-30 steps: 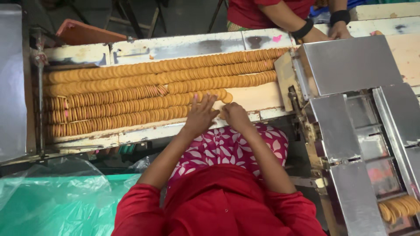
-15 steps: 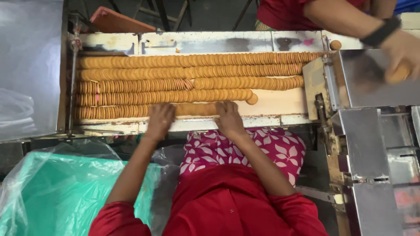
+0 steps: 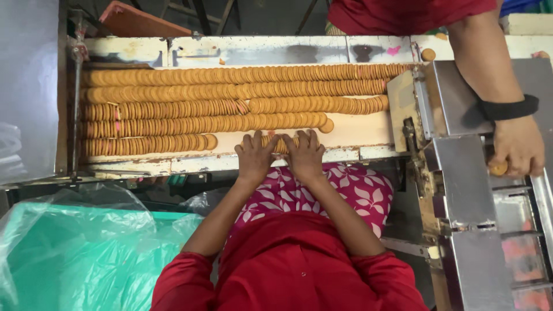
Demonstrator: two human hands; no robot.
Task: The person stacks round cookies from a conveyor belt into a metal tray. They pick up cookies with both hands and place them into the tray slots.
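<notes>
Five rows of round golden biscuits [image 3: 230,92] stand on edge across a cream tray [image 3: 357,135], with a green plastic bag [image 3: 86,259] at seven o'clock below its left end. At the tray's near edge the left hand [image 3: 255,156] and right hand [image 3: 305,154] lie side by side, pressed together around a short stack of biscuits [image 3: 280,144] that they mostly hide, bare tray open to their right. At three o'clock a co-worker's hand [image 3: 518,147] grips one biscuit over the steel machine [image 3: 466,190], cut off at the frame's edge.
</notes>
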